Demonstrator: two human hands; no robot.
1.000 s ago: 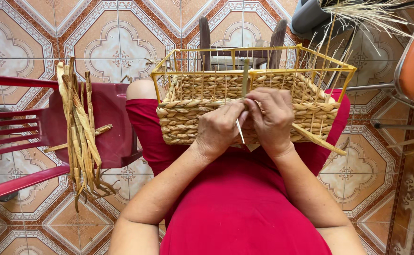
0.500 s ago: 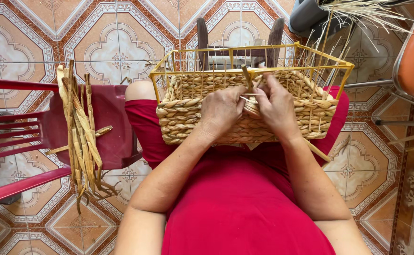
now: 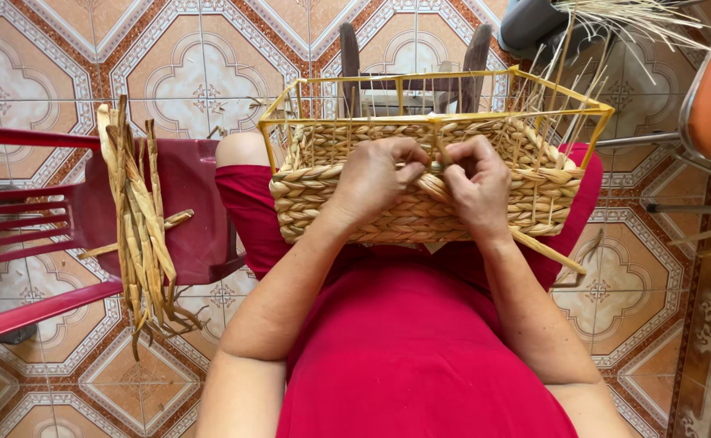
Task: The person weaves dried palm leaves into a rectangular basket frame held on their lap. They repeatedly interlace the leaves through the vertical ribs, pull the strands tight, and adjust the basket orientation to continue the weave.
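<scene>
Patterned tile floor (image 3: 169, 73); red chair (image 3: 55, 235) bearing dried strands (image 3: 140, 235). On my lap: half-woven basket (image 3: 420, 203) on yellow frame (image 3: 437, 120). Left hand (image 3: 376, 174), right hand (image 3: 477, 182) have climbed to the rim, apparently pinching one strand: a fresh row begins.

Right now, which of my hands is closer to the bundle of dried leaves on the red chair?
Left. Your left hand is on the basket front, on the side toward the bundle of dried leaves. Your right hand is beside it, farther away.

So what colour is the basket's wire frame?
Yellow: the wire frame rises above the tan woven basket wall, clearest in the head view.
</scene>
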